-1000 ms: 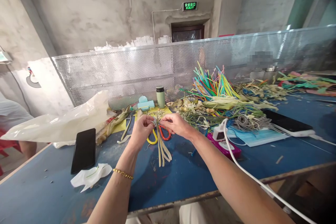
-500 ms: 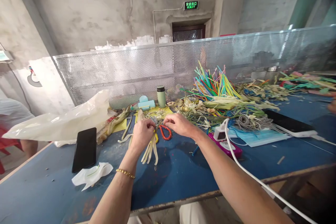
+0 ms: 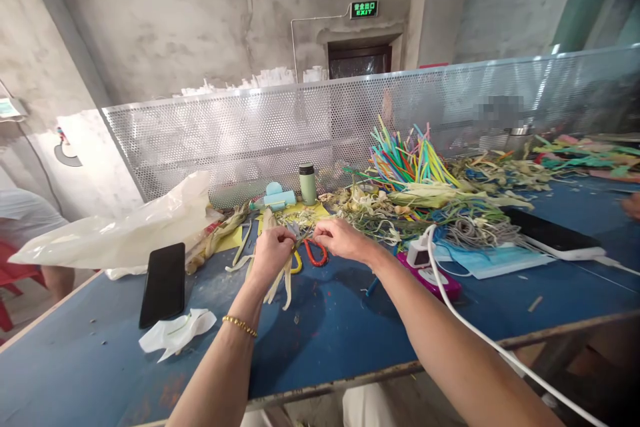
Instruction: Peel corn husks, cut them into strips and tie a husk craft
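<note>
My left hand [image 3: 271,255] is closed around a bundle of pale dried husk strips [image 3: 283,280], whose loose ends hang down toward the blue table [image 3: 325,333]. Opposite it, my right hand [image 3: 340,239] pinches the top of the same bundle between thumb and fingers. Both hands meet above a pair of scissors with one yellow and one red handle [image 3: 314,253] lying on the table. A gold bracelet sits on my left wrist.
A black phone [image 3: 163,283] and crumpled white tissue [image 3: 175,333] lie left. A plastic bag [image 3: 125,233], green bottle [image 3: 307,184], coloured strips [image 3: 410,160], a pink device with white cable [image 3: 430,277], face mask and tablet [image 3: 550,235] surround. A perforated metal screen [image 3: 350,120] backs the table. Another person sits far left.
The hanging husk strips have swung from below the right of my left hand to under it and shortened, as my hands drew slightly closer and turned the bundle.
</note>
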Tool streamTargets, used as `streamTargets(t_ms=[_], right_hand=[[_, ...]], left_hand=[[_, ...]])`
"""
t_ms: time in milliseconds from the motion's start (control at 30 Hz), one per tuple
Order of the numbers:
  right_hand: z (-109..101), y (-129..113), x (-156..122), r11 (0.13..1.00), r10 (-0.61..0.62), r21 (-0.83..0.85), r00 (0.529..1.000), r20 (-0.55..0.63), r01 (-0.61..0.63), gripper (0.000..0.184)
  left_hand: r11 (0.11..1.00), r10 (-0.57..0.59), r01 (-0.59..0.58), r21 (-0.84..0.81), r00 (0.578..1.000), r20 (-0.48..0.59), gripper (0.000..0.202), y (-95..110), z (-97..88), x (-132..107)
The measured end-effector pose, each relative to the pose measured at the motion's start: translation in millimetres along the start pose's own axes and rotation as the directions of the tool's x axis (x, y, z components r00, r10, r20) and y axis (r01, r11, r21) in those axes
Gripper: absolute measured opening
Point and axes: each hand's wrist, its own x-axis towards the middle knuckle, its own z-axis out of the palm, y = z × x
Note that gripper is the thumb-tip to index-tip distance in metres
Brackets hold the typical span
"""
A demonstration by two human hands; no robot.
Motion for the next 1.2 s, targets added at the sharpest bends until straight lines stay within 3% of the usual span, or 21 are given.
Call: streamTargets(t_ms=[133,233,333,433,633,800,900,1033,1200], right_hand=[[7,-2,-1,0.971,0.170,0.157,0.983,0.068,-0.179,0.013],[12,-4,-1,0.937,0.229,0.247,0.968,0.098,-0.247,0.012],[13,-5,1,0.962,0.201,0.189,0.980,0.010,-0.199,0.014],[13,-2,4,0.992,0.115,0.054,0.988,-0.106,-0.110,0.013],[12,1,6,0.998,0.070,-0.002,0.993,-0.094,-0.070,0.012],[11,-3,5,0.997,0.065,-0.025,0.994,-0.090,-0.068,0.013],[12,-5,4,0.996,0.084,0.011,0.992,-0.094,-0.083,0.016],[17,-8,1,0.991,0.109,0.091,0.990,-0.093,-0.101,0.018],[26,-9,2,0.975,0.119,0.194,0.991,-0.054,-0.107,0.018]], left_hand=[[0.969,-0.075,0.095,-0.227,0.992,0.098,0.019,-5,11.1,1],[0.944,-0.084,0.110,-0.310,0.992,0.094,0.031,-1,14.2,-2],[0.960,-0.063,0.059,-0.275,0.998,-0.008,0.042,4,12.0,-3],[0.983,-0.021,0.007,-0.183,0.997,-0.075,0.036,6,9.1,-5],[0.984,0.081,-0.046,-0.172,0.976,0.200,0.025,7,11.7,-10],[0.996,-0.020,0.038,-0.082,0.979,0.204,0.013,9,8.6,-11],[0.982,-0.011,0.045,-0.181,0.983,0.184,0.010,8,9.7,-10],[0.867,-0.067,0.197,-0.457,0.956,0.285,0.022,7,11.7,-9],[0.774,-0.161,0.386,-0.502,0.886,0.434,0.026,8,7.3,-10]])
